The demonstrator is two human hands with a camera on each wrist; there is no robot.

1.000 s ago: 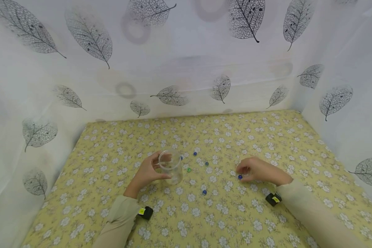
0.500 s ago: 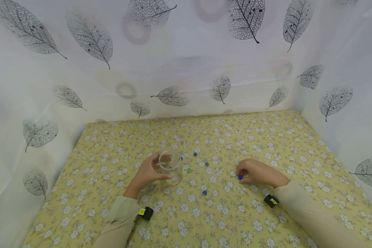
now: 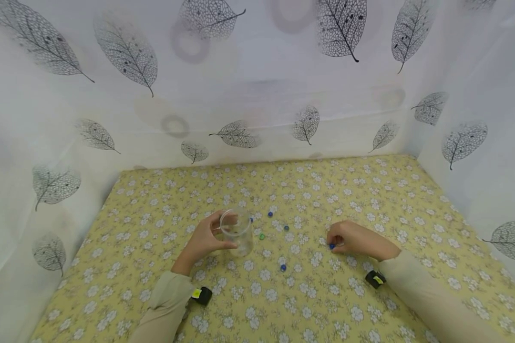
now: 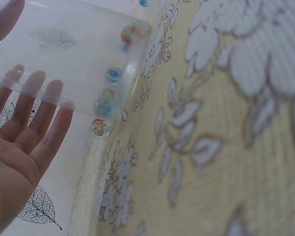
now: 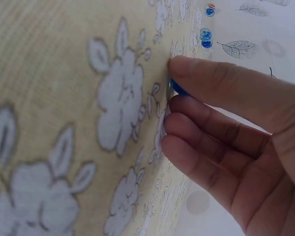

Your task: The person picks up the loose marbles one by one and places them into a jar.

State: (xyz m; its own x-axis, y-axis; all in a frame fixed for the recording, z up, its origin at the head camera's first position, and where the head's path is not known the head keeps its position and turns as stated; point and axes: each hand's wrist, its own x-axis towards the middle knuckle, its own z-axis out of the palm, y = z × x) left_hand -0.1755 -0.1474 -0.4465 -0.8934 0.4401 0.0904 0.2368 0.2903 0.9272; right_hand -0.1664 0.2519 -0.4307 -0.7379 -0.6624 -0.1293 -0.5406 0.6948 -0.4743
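My left hand [image 3: 203, 238] holds a clear plastic cup [image 3: 242, 240], which stands upright on the floral cloth with its mouth up. In the left wrist view, the fingers [image 4: 37, 108] curve round the cup's side. My right hand [image 3: 355, 238] is down at the cloth on the right and pinches a blue marble [image 3: 332, 246] between thumb and fingers. In the right wrist view only part of that marble [image 5: 178, 87] shows under the thumb. Between the hands lie a green marble [image 3: 262, 236], a dark blue marble [image 3: 283, 267] and several others.
Two more marbles, one blue [image 3: 270, 214] and one dark [image 3: 286, 228], lie behind the green one. Another blue marble [image 3: 252, 219] sits close by the cup's rim. White leaf-printed sheeting [image 3: 257, 95] walls the yellow flowered table [image 3: 176, 190] at the back and sides.
The right hand's fingers have drawn in round the blue marble, and its wrist has shifted slightly left. The left hand and the cup stay in place.
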